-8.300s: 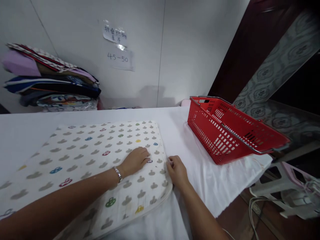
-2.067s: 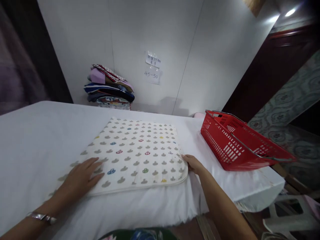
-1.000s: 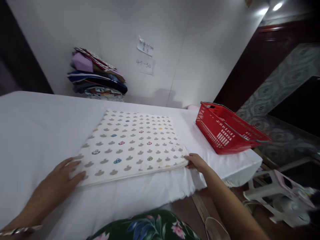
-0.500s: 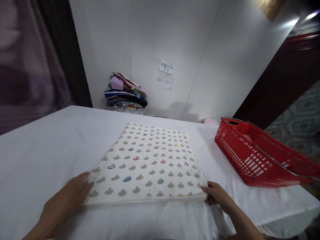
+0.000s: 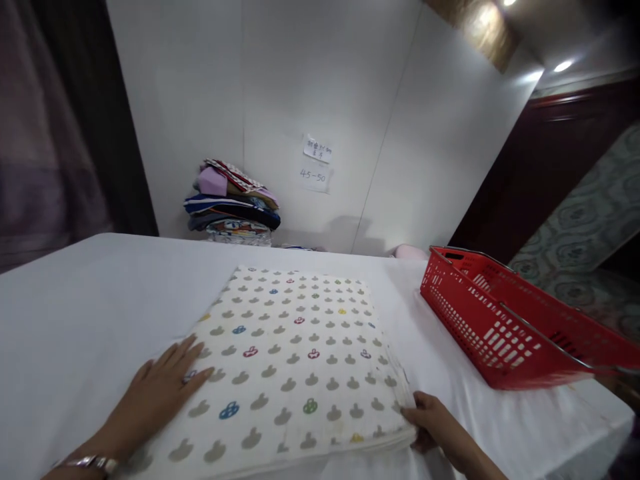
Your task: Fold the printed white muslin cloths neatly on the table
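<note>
A white cloth printed with grey and coloured mushroom shapes lies folded flat, in layers, on the white-covered table. My left hand rests flat on the cloth's left side, fingers spread. At the near right corner, my right hand pinches the layered edge between thumb and fingers. Part of the near left corner is hidden under my left hand and wrist.
To the right stands a red plastic basket with metal handles. A stack of folded fabrics sits by the back wall. Paper signs hang on the wall. A pink object shows behind the table's far edge.
My left hand has gone from gripping the near left corner to lying flat on top of the cloth. My right hand keeps hold of its corner. The view has shifted slightly.
</note>
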Demonstrator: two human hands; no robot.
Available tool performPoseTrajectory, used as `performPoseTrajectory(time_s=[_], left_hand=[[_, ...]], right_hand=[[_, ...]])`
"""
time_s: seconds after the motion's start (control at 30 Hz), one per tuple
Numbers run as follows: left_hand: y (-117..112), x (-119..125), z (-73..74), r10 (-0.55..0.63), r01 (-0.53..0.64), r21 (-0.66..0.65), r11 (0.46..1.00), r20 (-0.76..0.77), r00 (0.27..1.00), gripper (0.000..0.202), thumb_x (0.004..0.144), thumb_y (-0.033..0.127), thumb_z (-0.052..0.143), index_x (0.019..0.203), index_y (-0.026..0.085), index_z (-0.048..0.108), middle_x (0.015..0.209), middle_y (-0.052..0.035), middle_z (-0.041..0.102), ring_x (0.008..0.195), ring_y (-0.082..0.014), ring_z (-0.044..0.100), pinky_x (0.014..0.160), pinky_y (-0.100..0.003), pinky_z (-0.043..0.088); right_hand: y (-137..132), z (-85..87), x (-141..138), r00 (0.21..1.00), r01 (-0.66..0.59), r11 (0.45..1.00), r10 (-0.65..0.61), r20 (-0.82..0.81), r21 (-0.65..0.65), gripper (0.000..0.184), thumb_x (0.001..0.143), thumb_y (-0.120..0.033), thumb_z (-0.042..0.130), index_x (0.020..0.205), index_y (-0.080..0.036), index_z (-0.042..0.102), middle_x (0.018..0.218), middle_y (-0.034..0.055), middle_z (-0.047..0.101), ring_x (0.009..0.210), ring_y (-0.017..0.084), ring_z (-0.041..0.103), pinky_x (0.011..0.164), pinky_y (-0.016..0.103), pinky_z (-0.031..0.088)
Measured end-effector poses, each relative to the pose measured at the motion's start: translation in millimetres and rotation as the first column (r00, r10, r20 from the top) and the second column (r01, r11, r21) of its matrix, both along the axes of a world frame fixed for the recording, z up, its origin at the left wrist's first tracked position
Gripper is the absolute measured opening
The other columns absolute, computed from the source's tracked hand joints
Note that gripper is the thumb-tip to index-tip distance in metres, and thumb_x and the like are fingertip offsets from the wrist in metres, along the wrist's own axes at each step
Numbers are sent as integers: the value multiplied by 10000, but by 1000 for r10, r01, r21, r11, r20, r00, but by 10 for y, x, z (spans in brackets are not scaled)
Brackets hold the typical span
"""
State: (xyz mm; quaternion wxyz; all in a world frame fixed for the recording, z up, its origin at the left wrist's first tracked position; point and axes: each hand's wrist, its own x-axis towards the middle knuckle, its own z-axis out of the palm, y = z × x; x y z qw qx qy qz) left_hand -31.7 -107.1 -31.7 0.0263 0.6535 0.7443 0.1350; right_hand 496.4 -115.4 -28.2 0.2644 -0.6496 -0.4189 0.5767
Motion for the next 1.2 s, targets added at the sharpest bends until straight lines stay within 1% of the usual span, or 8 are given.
performPoseTrajectory(time_s=[0.13, 0.23, 0.33, 0.43, 0.53, 0.73, 0.97, 1.2], left_hand=[[1, 288, -52, -1, 1, 84, 996, -2, 1000, 466, 804, 489, 429, 1188, 266, 570, 1359, -57, 482, 1315, -324, 328, 1040, -558, 288], [-119, 1077, 111, -266, 252, 171, 952, 62, 962, 494, 801, 506, 464, 1242, 290, 521, 1344, -57, 498, 1267, -304, 404, 1048, -528, 308], [-258, 2070, 343, -629, 593, 239, 769, 117, 768, 649, 732, 518, 590, 1318, 305, 412, 1340, -74, 491, 1211, -296, 448, 1040, -495, 337], [-285, 2852, 512, -718, 673, 251, 696, 208, 664, 668, 667, 446, 667, 1259, 248, 430, 1281, -94, 506, 1139, -281, 467, 989, -445, 388], [-220, 3273, 520, -708, 660, 259, 705, 224, 669, 488, 714, 260, 581, 1182, 221, 452, 1182, -86, 535, 1057, -259, 485, 911, -434, 420], [-152, 3470, 448, -646, 604, 235, 762, 200, 737, 518, 700, 205, 535, 1207, 182, 429, 1161, -123, 527, 1041, -284, 484, 884, -457, 414], [-102, 3380, 832, -640, 657, -28, 753, 199, 742, 310, 785, 137, 369, 1028, 219, 544, 973, -51, 646, 870, -232, 591, 721, -361, 443], [-89, 3285, 956, -624, 646, -23, 763, 234, 745, 247, 832, 188, 307, 850, 248, 546, 864, -36, 671, 753, -230, 616, 610, -344, 406]], right_hand=[[-29, 156, -70, 970, 24, 999, -17, -243, 27, 322, 666, -427, 689, 840, -176, 587, 645, 30, 626, 449, 113, 548, 400, 202, 418], [5, 335, -187, 941, 20, 998, 1, -340, 58, 345, 687, -417, 695, 905, -165, 606, 723, 42, 646, 547, 130, 592, 465, 207, 462], [67, 473, -285, 928, 12, 998, 14, -373, 67, 344, 698, -386, 699, 935, -156, 605, 775, 49, 656, 609, 145, 614, 519, 229, 492], [125, 547, -327, 921, 17, 996, 17, -389, 82, 333, 683, -366, 713, 901, -144, 596, 741, 33, 644, 589, 134, 598, 510, 224, 482], [157, 598, -337, 906, 42, 993, 10, -424, 114, 327, 660, -355, 724, 864, -148, 574, 702, 10, 621, 560, 117, 574, 496, 214, 463], [170, 663, -374, 862, 52, 994, 6, -507, 101, 330, 655, -378, 724, 834, -153, 561, 658, -7, 586, 538, 95, 535, 450, 176, 403], [299, 588, -252, 897, -106, 993, 119, -427, 54, 381, 723, -520, 645, 775, -147, 586, 613, -10, 553, 445, 56, 423, 336, 152, 170], [1064, 398, -151, 867, -254, 967, 217, -449, -23, 448, 820, -557, 489, 961, -153, 620, 857, 85, 676, 752, 183, 633, 673, 290, 494]])
